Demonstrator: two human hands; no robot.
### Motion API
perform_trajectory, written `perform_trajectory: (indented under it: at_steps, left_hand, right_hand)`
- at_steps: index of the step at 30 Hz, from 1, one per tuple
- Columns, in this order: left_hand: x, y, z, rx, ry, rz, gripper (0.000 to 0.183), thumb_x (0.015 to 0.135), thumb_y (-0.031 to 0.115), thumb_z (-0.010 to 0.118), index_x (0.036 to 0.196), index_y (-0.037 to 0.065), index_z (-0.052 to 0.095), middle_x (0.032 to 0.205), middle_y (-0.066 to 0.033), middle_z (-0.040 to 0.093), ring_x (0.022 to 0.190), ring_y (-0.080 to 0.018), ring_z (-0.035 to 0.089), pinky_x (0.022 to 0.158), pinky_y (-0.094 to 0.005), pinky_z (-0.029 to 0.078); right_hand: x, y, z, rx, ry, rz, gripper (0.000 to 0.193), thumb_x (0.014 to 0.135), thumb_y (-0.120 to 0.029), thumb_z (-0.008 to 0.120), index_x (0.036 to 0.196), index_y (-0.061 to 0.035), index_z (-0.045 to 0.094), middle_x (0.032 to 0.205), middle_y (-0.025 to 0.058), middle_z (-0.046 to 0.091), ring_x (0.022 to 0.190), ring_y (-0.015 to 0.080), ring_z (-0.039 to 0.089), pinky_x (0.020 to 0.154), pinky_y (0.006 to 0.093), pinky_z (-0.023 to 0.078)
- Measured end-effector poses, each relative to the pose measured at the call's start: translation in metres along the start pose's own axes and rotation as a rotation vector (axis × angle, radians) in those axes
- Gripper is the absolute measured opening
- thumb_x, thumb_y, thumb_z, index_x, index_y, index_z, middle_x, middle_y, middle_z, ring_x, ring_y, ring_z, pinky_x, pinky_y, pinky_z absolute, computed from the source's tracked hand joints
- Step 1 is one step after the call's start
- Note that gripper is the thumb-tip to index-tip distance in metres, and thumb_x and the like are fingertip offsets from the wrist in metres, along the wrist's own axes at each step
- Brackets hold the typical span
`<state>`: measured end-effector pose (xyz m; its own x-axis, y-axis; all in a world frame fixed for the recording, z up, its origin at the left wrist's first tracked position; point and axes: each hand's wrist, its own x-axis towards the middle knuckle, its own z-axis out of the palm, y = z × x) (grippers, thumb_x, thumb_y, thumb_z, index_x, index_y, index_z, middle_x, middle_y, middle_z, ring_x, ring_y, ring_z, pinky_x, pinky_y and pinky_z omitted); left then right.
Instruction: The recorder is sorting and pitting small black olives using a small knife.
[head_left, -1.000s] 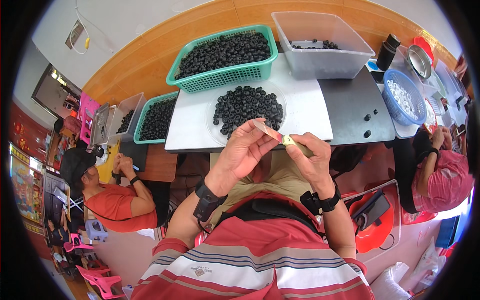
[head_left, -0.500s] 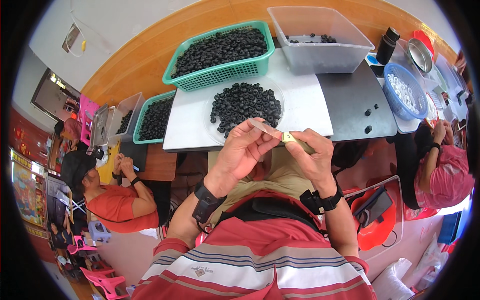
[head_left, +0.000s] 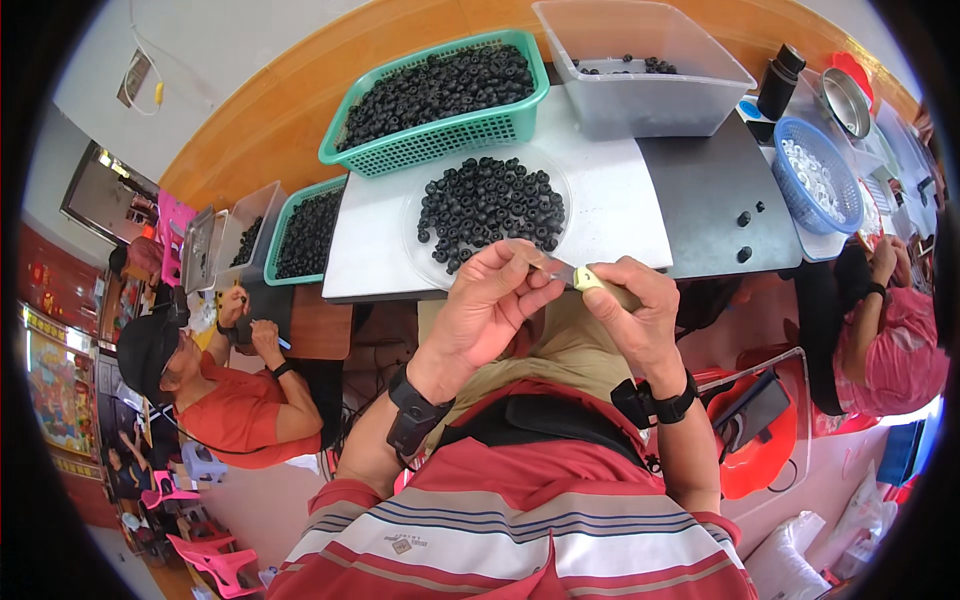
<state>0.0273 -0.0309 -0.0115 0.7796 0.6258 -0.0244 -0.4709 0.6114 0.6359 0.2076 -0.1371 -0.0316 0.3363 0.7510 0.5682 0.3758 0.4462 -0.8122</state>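
Observation:
My right hand (head_left: 637, 312) is wrapped round the pale yellow-green handle of a small knife (head_left: 587, 279). Its short blade points left to the fingers of my left hand (head_left: 492, 305). That hand is closed in a pinch at the blade's tip, and whatever sits between thumb and fingers is too small to make out. Just beyond my hands, a round clear tray (head_left: 412, 245) carries a heap of small black ring-shaped parts (head_left: 487, 205). It rests on a white board (head_left: 625, 220) along the table's near edge.
Behind the tray stand a green basket (head_left: 440, 136) full of black parts and a clear bin (head_left: 650, 105) with a few. Several loose black pieces (head_left: 744, 254) lie on the dark tabletop (head_left: 700, 190), beside a blue basket (head_left: 795, 195) of white parts. People work at left (head_left: 250, 400) and right (head_left: 890, 345).
Both my hands have shifted slightly, and less of the blade shows beside my left fingers. The person at left has moved their hands apart.

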Motion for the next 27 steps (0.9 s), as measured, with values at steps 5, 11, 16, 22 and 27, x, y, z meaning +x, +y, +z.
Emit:
perform_trajectory:
  at_steps: [5, 11, 16, 22, 27]
  left_hand:
    - [-0.003, -0.003, -0.004, -0.026, 0.016, -0.016, 0.023, 0.093, 0.010, 0.064, 0.115, 0.004, 0.060, 0.111, -0.0133, 0.065, 0.104, -0.0230, 0.066, 0.095, -0.0388, 0.057]
    - [-0.003, -0.007, -0.005, 0.011, 0.027, -0.049, 0.021, 0.094, 0.011, 0.062, 0.115, 0.005, 0.061, 0.105, -0.0111, 0.064, 0.095, -0.0194, 0.065, 0.094, -0.0390, 0.057]
    - [-0.007, -0.006, 0.002, 0.007, 0.011, -0.016, 0.018, 0.095, 0.011, 0.062, 0.112, 0.004, 0.062, 0.100, -0.0086, 0.064, 0.091, -0.0180, 0.064, 0.093, -0.0398, 0.058]
    - [-0.004, 0.002, -0.002, 0.097, 0.064, 0.025, 0.016, 0.094, 0.007, 0.062, 0.109, 0.003, 0.063, 0.097, -0.0076, 0.066, 0.092, -0.0183, 0.067, 0.092, -0.0404, 0.058]
    - [-0.001, 0.010, 0.000, 0.222, 0.088, 0.088, 0.015, 0.093, 0.003, 0.062, 0.108, 0.003, 0.064, 0.094, -0.0078, 0.069, 0.090, -0.0182, 0.069, 0.090, -0.0398, 0.059]
  right_hand:
    - [-0.004, 0.000, 0.001, -0.054, -0.025, -0.040, 0.021, 0.081, -0.014, 0.077, 0.096, -0.0009, 0.071, 0.070, 0.0080, 0.062, 0.058, 0.0145, 0.056, 0.054, 0.0268, 0.042]
    - [-0.006, 0.004, 0.000, -0.087, 0.000, -0.052, 0.021, 0.081, -0.013, 0.077, 0.097, -0.0009, 0.071, 0.071, 0.0085, 0.063, 0.060, 0.0147, 0.057, 0.055, 0.0268, 0.043]
    - [-0.005, 0.012, 0.000, -0.070, 0.092, 0.070, 0.019, 0.084, -0.013, 0.075, 0.097, 0.0001, 0.071, 0.074, 0.0078, 0.065, 0.063, 0.0120, 0.058, 0.058, 0.0258, 0.044]
    - [0.007, 0.022, -0.007, -0.106, 0.148, 0.141, 0.020, 0.088, -0.016, 0.073, 0.098, 0.0010, 0.070, 0.078, 0.0079, 0.066, 0.067, 0.0121, 0.057, 0.062, 0.0257, 0.045]
    - [0.026, 0.044, -0.013, -0.132, 0.178, 0.081, 0.023, 0.089, -0.018, 0.072, 0.100, 0.0023, 0.069, 0.079, 0.0069, 0.066, 0.070, 0.0113, 0.057, 0.064, 0.0255, 0.045]
